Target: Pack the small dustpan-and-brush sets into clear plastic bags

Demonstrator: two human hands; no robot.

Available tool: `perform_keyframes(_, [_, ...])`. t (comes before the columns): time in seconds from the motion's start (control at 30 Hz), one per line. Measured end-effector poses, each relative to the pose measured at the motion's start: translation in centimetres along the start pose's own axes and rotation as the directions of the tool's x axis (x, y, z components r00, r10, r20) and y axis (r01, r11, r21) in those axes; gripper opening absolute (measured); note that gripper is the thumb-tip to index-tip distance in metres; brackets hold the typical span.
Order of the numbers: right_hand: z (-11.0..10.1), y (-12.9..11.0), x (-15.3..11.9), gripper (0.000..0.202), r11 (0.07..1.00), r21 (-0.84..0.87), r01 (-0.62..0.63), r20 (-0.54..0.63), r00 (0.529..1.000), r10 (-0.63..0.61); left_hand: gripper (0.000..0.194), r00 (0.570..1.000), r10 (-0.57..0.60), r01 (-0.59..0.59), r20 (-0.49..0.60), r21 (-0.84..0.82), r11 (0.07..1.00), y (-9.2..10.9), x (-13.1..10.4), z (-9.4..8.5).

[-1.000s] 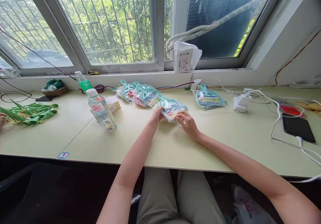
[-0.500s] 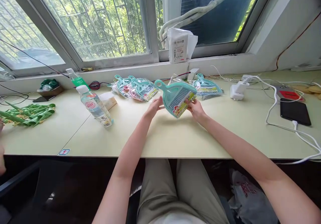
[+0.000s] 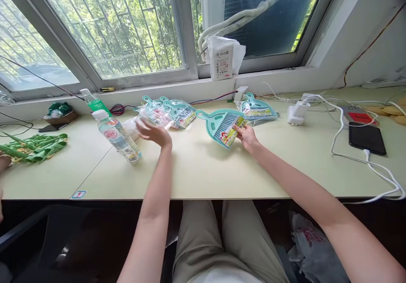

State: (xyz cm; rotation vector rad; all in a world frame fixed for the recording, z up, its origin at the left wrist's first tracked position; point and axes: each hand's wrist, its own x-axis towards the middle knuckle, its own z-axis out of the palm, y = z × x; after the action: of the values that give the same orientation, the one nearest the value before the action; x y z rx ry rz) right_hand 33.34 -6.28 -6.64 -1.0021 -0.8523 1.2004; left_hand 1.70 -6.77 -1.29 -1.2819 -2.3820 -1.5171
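My right hand (image 3: 246,138) grips a teal mini dustpan (image 3: 213,124) by its lower right corner, over a colourful label card. A striped brush seems to lie in the pan, whose handle points left; the dustpan is held above the table. My left hand (image 3: 154,133) is apart from it, fingers stretched out and slightly blurred. It hovers beside a pale clear-plastic packet (image 3: 130,127), partly hidden; I cannot tell if they touch. Behind it lie several wrapped dustpans (image 3: 182,113). More packaged dustpans (image 3: 257,108) rest behind the held one, to the right.
Two plastic bottles stand at left, the nearer water bottle (image 3: 118,138) beside my left forearm. Green plant pieces (image 3: 34,146) and another person's hand (image 3: 4,163) are far left. At right are a charger (image 3: 297,114), white cables and a phone (image 3: 367,139). A tissue pack (image 3: 223,59) stands on the sill.
My left hand has let go of the dustpan and moved left toward the packets by the bottle. My right hand keeps its hold, with the dustpan slightly lower and flatter.
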Motion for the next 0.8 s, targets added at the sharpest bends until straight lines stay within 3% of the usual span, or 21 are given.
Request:
perform_keyframes(0.07, [0.6,0.2,-0.5,0.028,0.999,-0.002,0.032,0.022,0.999,-0.032,0.063,0.994,0.084,-0.075,0.064,-0.132,0.988,2.5,-2.7,1.2])
perform_keyframes(0.1, [0.9,0.2,-0.8,0.029,0.999,-0.009,0.048,0.031,0.998,-0.047,0.057,0.981,0.114,-0.061,0.159,-0.307,0.95,3.6,-4.1,2.1])
perform_keyframes(0.13, [1.2,0.1,-0.9,0.029,0.998,-0.021,0.06,0.044,0.997,-0.059,0.05,0.939,0.151,0.025,0.308,-0.5,0.866,4.6,-5.4,3.0])
perform_keyframes(0.2, [1.6,-0.6,-1.0,0.028,0.997,-0.059,0.059,0.079,0.995,-0.054,0.042,0.775,0.214,0.309,0.594,-0.653,0.692,5.6,-7.6,4.6])
perform_keyframes(0.23, [1.5,-1.3,-0.9,0.027,0.995,-0.095,0.04,0.115,0.993,-0.029,0.039,0.695,0.248,0.408,0.675,-0.654,0.637,5.7,-8.2,5.2])
perform_keyframes(0.27, [1.2,-2.2,-0.6,0.026,0.988,-0.157,0.009,0.171,0.985,0.018,0.035,0.646,0.26,0.47,0.718,-0.643,0.605,5.6,-8.5,5.6])
perform_keyframes(0.3, [0.6,-3.3,-0.3,0.024,0.968,-0.251,-0.018,0.231,0.97,0.078,0.031,0.636,0.257,0.493,0.728,-0.639,0.59,5.4,-8.6,5.8])
perform_keyframes(0.33, [-0.4,-4.5,0.1,0.023,0.925,-0.379,-0.03,0.283,0.948,0.147,0.025,0.655,0.241,0.493,0.716,-0.647,0.583,5.0,-8.3,5.8])
perform_keyframes(0.37, [-1.7,-5.8,0.4,0.022,0.848,-0.53,-0.018,0.315,0.924,0.216,0.022,0.685,0.217,0.483,0.695,-0.657,0.579,4.7,-8.0,5.7])
perform_keyframes(0.4, [-3.4,-7.0,0.7,0.023,0.733,-0.68,0.037,0.291,0.93,0.223,0.021,0.711,0.196,0.473,0.676,-0.665,0.579,4.4,-7.5,5.5])
perform_keyframes(0.43, [-5.3,-8.0,1.0,0.026,0.567,-0.819,0.091,0.224,0.959,0.171,0.022,0.726,0.181,0.465,0.663,-0.667,0.582,4.2,-7.0,5.4])
perform_keyframes(0.5, [-9.3,-9.2,0.9,0.045,0.203,-0.977,0.066,0.065,0.998,-0.01,0.027,0.737,0.175,0.446,0.652,-0.665,0.6,4.0,-6.4,5.1])
perform_keyframes(0.57, [-12.2,-9.5,0.3,0.054,-0.109,-0.986,-0.127,-0.095,0.961,-0.26,0.03,0.746,0.188,0.411,0.638,-0.664,0.625,4.0,-6.3,5.2])
perform_keyframes(0.6, [-12.8,-9.4,-0.3,0.054,-0.18,-0.964,-0.197,-0.115,0.915,-0.387,0.03,0.748,0.197,0.393,0.634,-0.662,0.639,4.1,-6.5,5.3])
perform_keyframes(0.67, [-11.7,-8.9,-1.6,0.047,-0.233,-0.96,-0.154,-0.011,0.856,-0.518,0.031,0.733,0.222,0.374,0.644,-0.652,0.659,4.3,-7.0,5.6])
perform_keyframes(0.73, [-7.9,-8.1,-2.7,0.034,-0.232,-0.965,0.123,0.224,0.847,-0.483,0.031,0.703,0.261,0.367,0.661,-0.652,0.663,4.5,-7.6,5.8])
perform_keyframes(0.8, [-2.5,-7.0,-3.5,0.032,-0.169,-0.892,0.419,0.451,0.805,-0.385,0.032,0.678,0.318,0.346,0.662,-0.67,0.657,4.7,-8.1,5.8])
